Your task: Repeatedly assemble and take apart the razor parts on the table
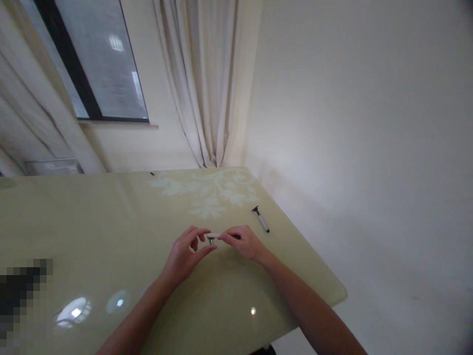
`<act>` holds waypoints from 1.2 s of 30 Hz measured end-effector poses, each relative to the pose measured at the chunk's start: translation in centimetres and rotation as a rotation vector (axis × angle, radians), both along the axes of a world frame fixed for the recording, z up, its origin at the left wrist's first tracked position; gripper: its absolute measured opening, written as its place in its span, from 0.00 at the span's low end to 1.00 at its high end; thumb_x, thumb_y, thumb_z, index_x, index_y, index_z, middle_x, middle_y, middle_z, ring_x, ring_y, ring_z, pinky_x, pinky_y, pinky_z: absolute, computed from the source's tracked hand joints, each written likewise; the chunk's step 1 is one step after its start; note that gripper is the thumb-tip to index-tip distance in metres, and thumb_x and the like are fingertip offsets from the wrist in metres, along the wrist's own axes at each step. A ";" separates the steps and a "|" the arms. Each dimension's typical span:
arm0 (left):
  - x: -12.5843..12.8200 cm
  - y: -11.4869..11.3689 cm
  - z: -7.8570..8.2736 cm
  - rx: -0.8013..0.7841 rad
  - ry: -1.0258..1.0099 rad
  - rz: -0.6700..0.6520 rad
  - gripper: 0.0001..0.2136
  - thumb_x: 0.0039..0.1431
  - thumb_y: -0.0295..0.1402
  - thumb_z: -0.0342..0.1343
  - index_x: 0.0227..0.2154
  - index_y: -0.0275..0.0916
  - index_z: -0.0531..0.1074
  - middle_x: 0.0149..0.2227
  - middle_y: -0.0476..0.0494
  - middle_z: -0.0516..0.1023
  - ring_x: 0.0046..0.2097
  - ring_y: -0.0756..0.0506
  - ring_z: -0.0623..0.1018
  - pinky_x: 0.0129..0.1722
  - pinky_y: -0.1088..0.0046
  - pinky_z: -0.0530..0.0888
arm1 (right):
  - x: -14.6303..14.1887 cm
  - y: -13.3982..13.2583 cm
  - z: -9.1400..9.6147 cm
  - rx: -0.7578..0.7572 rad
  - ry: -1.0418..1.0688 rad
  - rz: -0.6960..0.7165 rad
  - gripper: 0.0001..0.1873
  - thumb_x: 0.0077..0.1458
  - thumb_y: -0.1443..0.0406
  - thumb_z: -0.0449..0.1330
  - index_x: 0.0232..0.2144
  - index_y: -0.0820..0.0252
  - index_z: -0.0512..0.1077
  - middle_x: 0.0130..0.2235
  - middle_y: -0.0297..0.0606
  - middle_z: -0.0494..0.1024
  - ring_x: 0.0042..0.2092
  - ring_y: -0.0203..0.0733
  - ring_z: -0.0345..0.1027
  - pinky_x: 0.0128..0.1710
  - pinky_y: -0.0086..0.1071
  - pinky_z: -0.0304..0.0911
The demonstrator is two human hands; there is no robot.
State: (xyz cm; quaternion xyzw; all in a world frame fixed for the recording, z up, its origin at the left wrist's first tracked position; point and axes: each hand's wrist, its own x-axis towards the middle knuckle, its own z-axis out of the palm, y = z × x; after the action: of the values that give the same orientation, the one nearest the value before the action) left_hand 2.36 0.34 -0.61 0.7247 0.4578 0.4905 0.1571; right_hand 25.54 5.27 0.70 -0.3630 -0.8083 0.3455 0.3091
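Over the glossy yellow-green table [111, 231] both my hands meet on one small pale object [213, 236] with a dark end, too small to name. My left hand [186, 256] pinches it between thumb and fingertips. My right hand [242, 242] has its fingers closed on the object's other end. A razor [260, 219] with a dark head and a white handle lies on the table just beyond and to the right of my right hand, untouched.
The table's right edge [295, 231] runs diagonally beside a bare wall. Pale curtains [207, 84] and a window [99, 64] stand behind the table. A floral print [207, 192] marks the far tabletop. A pixelated dark patch [22, 296] sits at the lower left.
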 end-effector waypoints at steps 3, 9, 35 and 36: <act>0.0 0.0 0.0 0.000 -0.002 0.002 0.14 0.58 0.41 0.67 0.44 0.43 0.79 0.32 0.51 0.75 0.27 0.51 0.70 0.29 0.76 0.72 | 0.0 0.1 -0.1 0.000 0.019 -0.044 0.27 0.66 0.48 0.58 0.31 0.65 0.83 0.23 0.32 0.68 0.27 0.34 0.57 0.27 0.29 0.48; -0.1 0.1 0.2 -0.015 -0.018 0.017 0.15 0.57 0.42 0.67 0.45 0.43 0.79 0.32 0.51 0.75 0.27 0.51 0.71 0.30 0.75 0.72 | 0.0 0.0 -0.1 0.013 0.009 -0.022 0.26 0.66 0.48 0.58 0.32 0.64 0.83 0.25 0.33 0.71 0.27 0.34 0.58 0.28 0.29 0.50; -0.1 0.1 0.1 0.000 -0.007 -0.010 0.14 0.58 0.41 0.68 0.45 0.43 0.78 0.32 0.51 0.74 0.27 0.52 0.70 0.30 0.75 0.72 | 0.2 0.1 -0.2 0.014 -0.002 -0.086 0.27 0.65 0.48 0.58 0.31 0.65 0.82 0.24 0.32 0.70 0.28 0.34 0.58 0.28 0.29 0.49; -0.1 0.1 0.1 -0.001 -0.007 -0.012 0.14 0.58 0.41 0.67 0.45 0.43 0.78 0.32 0.51 0.74 0.27 0.52 0.70 0.30 0.75 0.72 | 0.2 0.0 -0.2 0.016 0.003 -0.097 0.26 0.65 0.48 0.59 0.31 0.65 0.82 0.24 0.33 0.70 0.28 0.34 0.58 0.28 0.29 0.49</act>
State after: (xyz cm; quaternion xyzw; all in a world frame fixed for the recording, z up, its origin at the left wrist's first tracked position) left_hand 2.31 0.39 -0.52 0.7254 0.4532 0.4921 0.1619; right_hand 25.71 5.32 0.49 -0.3987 -0.7920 0.3244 0.3295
